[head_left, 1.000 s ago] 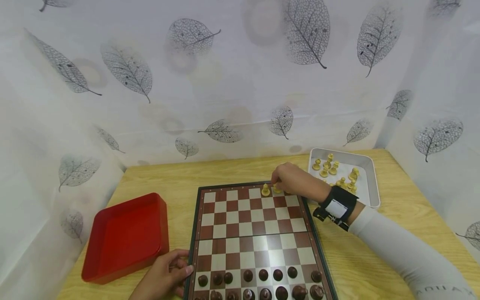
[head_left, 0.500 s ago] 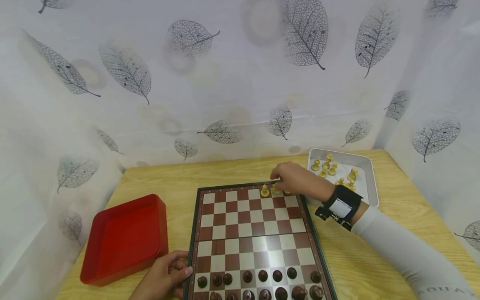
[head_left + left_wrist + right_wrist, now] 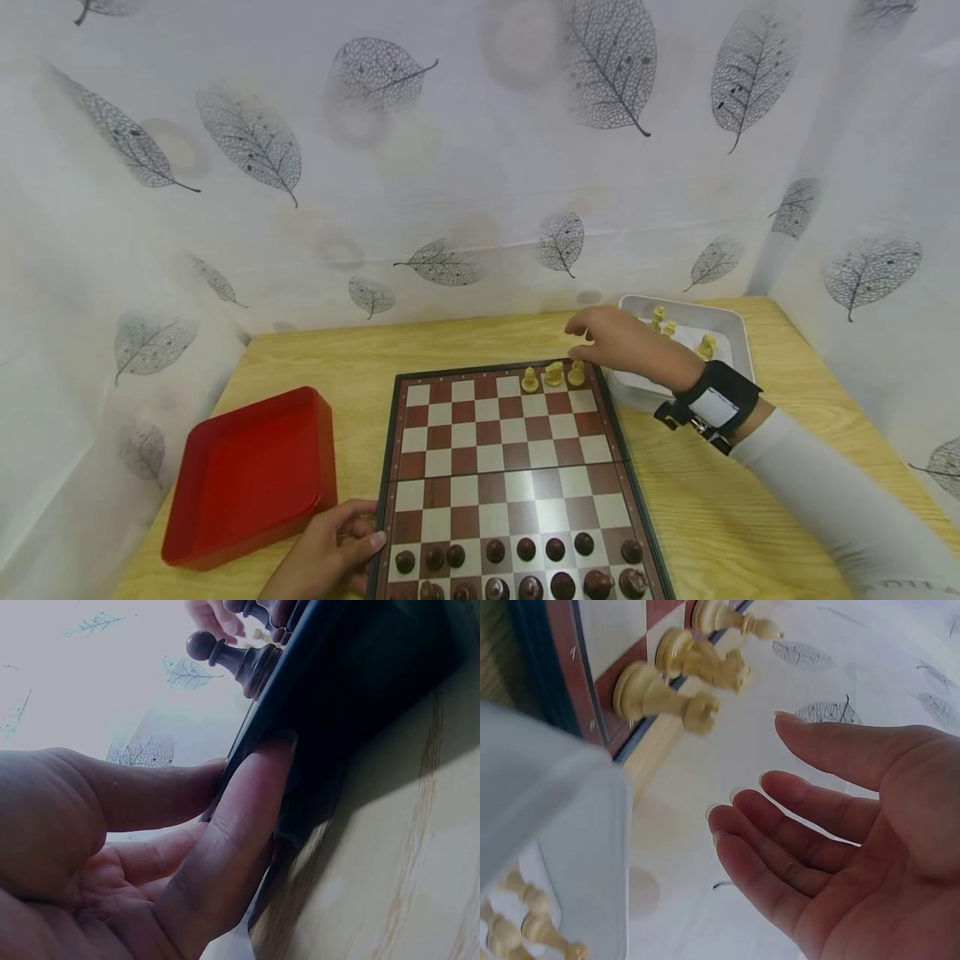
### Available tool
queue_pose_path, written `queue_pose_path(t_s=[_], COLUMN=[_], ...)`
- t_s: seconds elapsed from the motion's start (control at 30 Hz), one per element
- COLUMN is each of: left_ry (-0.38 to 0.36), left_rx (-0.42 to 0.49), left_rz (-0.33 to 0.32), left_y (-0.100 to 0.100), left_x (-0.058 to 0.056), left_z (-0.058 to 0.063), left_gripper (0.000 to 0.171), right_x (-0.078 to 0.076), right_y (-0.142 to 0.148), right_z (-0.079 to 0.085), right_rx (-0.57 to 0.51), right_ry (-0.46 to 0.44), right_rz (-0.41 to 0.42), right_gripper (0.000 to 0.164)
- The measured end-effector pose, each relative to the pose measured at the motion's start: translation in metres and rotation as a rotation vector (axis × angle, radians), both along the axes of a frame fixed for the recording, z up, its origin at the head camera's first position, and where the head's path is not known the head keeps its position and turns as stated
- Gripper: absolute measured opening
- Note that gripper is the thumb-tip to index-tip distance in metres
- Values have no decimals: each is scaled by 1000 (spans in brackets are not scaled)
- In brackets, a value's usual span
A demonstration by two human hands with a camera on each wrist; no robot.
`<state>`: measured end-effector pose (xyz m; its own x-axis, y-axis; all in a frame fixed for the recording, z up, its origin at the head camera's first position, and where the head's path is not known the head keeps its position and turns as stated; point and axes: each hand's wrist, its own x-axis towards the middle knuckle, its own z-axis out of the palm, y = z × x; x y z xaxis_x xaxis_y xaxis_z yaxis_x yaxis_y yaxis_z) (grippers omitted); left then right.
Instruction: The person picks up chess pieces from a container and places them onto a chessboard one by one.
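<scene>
My left hand [image 3: 330, 546] holds the left edge of the brown-and-white chessboard [image 3: 489, 458]. In the left wrist view, its thumb lies on top and a finger [image 3: 240, 817] is under the rim. My right hand [image 3: 626, 340] hovers by the far right corner, fingers loosely bent and nothing in them. Beside it, on the back row, stand a cream rook [image 3: 576, 374] in the corner, a knight [image 3: 553, 374] and a bishop [image 3: 530, 381]. The right wrist view shows a gap between the fingertips and the rook. Several dark pieces [image 3: 527, 549] fill the near rows.
A white tray [image 3: 742, 350] with several cream pieces stands right of the board, partly hidden by my right hand. On the left sits a red box [image 3: 247, 467] with nothing in it. Behind the wooden table [image 3: 330, 350] hangs a leaf-patterned sheet [image 3: 465, 167].
My right hand has let go of the knight, left standing on the back row, and moved right and up towards the tray. My left hand has stayed at the board's edge.
</scene>
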<state>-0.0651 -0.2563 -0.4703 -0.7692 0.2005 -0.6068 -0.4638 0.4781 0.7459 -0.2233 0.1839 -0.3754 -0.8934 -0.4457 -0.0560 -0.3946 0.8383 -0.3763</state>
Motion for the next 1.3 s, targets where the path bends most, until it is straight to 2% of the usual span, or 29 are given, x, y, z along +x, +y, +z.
queue_pose_path(t_s=[0.2, 0.53, 0.67, 0.83, 1.3], left_ry=[27, 33, 33, 32, 15], left_rx=[49, 14, 22, 0, 19], left_rz=[-24, -23, -26, -22, -27], left_y=[-3, -1, -2, -1, -1], left_x=[-1, -1, -2, -2, -1], left_z=[-1, -1, -2, -1, 1], left_gripper=[69, 71, 70, 70, 72], right_x=[-1, -1, -2, -2, -9], right_y=[13, 33, 43, 53, 88], right_z=[9, 25, 27, 31, 26], right_rx=[-1, 30, 19, -8, 9], right_ry=[15, 15, 25, -10, -9], right_rz=[-30, -74, -94, -139, -211], right_gripper=[39, 40, 39, 42, 45])
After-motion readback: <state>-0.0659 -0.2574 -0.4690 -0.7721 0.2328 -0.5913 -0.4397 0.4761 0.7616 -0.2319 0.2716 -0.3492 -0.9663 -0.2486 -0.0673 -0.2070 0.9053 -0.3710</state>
